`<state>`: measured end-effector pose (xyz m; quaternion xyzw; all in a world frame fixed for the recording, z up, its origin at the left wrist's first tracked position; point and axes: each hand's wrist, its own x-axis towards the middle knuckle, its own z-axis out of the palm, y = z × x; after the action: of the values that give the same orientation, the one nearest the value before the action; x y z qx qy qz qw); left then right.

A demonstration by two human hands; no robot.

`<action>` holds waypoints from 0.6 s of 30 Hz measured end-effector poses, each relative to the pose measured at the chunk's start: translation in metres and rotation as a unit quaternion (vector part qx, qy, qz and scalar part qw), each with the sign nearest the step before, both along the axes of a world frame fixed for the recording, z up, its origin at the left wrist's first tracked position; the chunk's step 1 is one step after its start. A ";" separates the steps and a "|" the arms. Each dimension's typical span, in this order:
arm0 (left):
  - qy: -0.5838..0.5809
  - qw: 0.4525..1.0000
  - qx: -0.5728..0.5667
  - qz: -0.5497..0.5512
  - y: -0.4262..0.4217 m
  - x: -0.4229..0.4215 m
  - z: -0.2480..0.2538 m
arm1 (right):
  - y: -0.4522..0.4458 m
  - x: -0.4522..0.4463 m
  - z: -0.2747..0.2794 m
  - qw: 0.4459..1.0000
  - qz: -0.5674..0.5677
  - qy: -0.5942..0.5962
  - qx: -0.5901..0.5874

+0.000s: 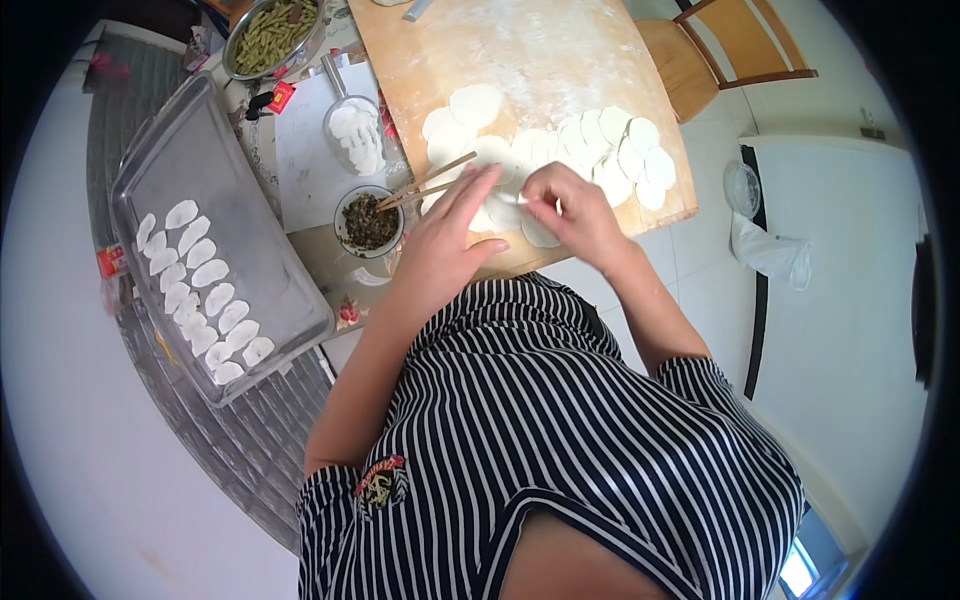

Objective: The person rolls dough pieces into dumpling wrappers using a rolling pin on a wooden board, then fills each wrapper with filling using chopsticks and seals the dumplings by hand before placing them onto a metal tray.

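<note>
Round white dough wrappers [612, 181] lie overlapping near the front edge of the floured wooden board. My left hand [447, 232] is over the left group, its fingers stretched out and the thumb apart. Beside it, my right hand [575, 213] pinches the edge of a dough wrapper [507, 198] between thumb and fingers. Left of my left hand stands a bowl of dark chopped filling [369, 221], with wooden chopsticks [428, 189] resting in it and reaching over the wrappers.
A metal tray [262, 235] at the left holds several filled dumplings [210, 273]. A scoop of white flour [355, 135] lies on paper behind the bowl. Further back is a basin of green food [272, 40]. A wooden chair [745, 45] stands beyond the board [545, 60].
</note>
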<state>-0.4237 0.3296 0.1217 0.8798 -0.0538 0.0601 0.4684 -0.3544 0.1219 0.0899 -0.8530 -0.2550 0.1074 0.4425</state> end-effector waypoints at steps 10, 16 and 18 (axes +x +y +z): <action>0.307 0.884 -0.331 0.120 0.057 -0.041 -0.026 | 0.022 -0.007 -0.045 0.961 -0.068 0.267 0.038; 0.234 0.679 -0.662 0.215 0.098 -0.107 -0.041 | 0.091 0.009 -0.080 0.935 0.016 0.302 0.183; 0.195 0.594 -0.738 0.252 0.104 -0.125 -0.046 | 0.111 0.013 -0.063 0.928 0.062 0.321 0.182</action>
<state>-0.5491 0.4336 0.0754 0.2024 0.3252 0.0219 0.9235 -0.3416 0.2333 0.0267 -0.6605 -0.1672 0.3544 0.6405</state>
